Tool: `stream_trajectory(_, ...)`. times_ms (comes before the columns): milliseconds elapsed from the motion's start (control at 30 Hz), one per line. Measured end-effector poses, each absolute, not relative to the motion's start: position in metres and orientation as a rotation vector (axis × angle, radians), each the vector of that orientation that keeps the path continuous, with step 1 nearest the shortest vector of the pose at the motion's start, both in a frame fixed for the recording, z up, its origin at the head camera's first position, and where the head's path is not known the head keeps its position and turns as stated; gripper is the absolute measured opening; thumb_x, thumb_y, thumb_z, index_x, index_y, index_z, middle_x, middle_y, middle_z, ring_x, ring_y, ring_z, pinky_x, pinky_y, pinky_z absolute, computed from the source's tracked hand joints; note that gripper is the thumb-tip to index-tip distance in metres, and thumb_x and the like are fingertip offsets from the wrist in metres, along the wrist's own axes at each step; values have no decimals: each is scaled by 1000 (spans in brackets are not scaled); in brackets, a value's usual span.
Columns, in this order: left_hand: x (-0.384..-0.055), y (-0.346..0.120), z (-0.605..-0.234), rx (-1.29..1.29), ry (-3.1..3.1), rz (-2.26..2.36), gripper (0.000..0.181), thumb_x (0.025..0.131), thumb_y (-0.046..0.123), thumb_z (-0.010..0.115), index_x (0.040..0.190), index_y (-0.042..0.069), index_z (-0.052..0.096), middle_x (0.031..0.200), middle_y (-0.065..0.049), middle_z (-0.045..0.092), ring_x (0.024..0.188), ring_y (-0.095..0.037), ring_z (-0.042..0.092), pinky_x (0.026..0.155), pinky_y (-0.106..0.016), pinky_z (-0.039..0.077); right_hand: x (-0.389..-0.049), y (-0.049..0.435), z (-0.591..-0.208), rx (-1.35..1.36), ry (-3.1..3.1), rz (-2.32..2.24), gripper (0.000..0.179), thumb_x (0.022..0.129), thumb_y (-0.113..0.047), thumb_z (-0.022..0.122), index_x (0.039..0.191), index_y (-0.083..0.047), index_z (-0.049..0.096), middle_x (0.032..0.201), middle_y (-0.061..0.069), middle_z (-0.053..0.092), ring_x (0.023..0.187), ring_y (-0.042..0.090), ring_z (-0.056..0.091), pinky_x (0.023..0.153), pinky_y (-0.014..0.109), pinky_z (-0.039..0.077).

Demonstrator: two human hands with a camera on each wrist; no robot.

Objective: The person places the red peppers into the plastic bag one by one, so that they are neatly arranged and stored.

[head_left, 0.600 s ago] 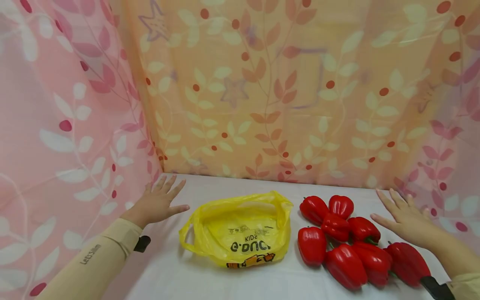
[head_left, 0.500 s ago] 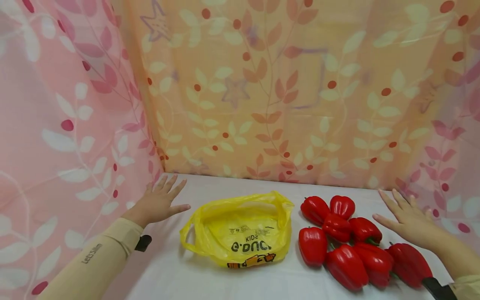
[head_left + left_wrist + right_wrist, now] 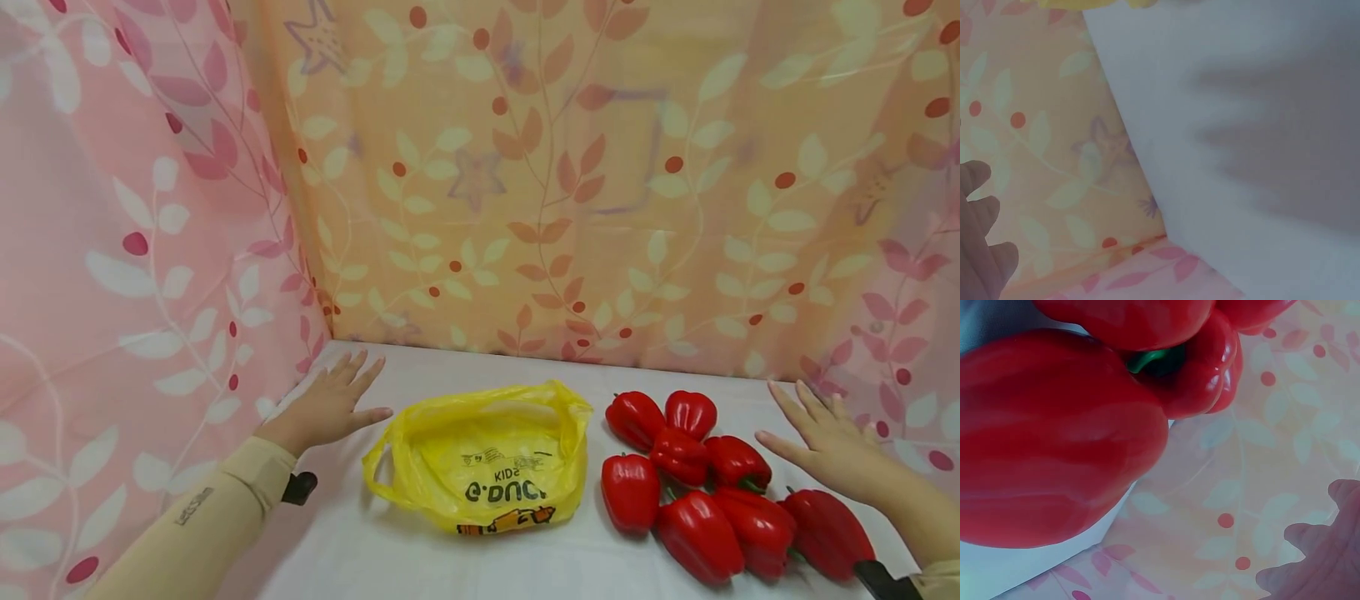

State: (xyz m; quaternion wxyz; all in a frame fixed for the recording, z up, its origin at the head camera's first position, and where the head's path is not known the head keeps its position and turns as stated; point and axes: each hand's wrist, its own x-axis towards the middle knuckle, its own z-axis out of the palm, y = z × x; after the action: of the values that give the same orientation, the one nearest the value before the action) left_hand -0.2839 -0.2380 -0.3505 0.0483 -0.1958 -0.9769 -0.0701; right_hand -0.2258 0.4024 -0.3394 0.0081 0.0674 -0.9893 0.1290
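A yellow plastic bag [image 3: 420, 492] with printed lettering lies on the white table, its mouth spread wide and a handle loop on its left. To its right several red bell peppers [image 3: 699, 537] are clustered, some with green stems showing. My left hand [image 3: 330, 407], fingers spread and holding nothing, hovers left of the bag. Past the peppers on the right, my right hand [image 3: 828, 442] is also spread and bare. One bell pepper [image 3: 1060, 437] looms large in the right wrist view, with the right fingertips at the lower right corner. Left fingertips [image 3: 985, 212] show at the left edge of the left wrist view.
The white table [image 3: 360, 558] ends at a yellow-orange leaf-patterned curtain [image 3: 480, 275] behind. A pink patterned curtain [image 3: 180, 275] closes off the left side, and another pink curtain [image 3: 900, 333] hangs at the right.
The whole head view has shifted slightly, so bag and peppers appear a little further right. Both hands stay spread, the left one slightly nearer the bag.
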Motion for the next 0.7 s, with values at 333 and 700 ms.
stream_trajectory(333, -280, -234, -357, -550, -3031, -518, 88, 81, 68, 42, 148, 18, 13, 151, -17, 8, 136, -40, 10, 103, -62, 15, -225, 404, -340, 205, -3093, 419, 91, 86, -57, 46, 145, -13, -6, 141, 35, -12, 118, 62, -20, 74, 75, -19)
stream_trajectory(700, -276, -229, -368, -407, -3061, -595, 87, 84, 64, 43, 145, 6, 21, 145, -23, 24, 132, -42, 22, 104, -58, 18, -224, 404, -345, 206, -3083, 434, 89, 87, -56, 45, 146, -14, -6, 142, 35, -11, 118, 62, -20, 75, 78, -14)
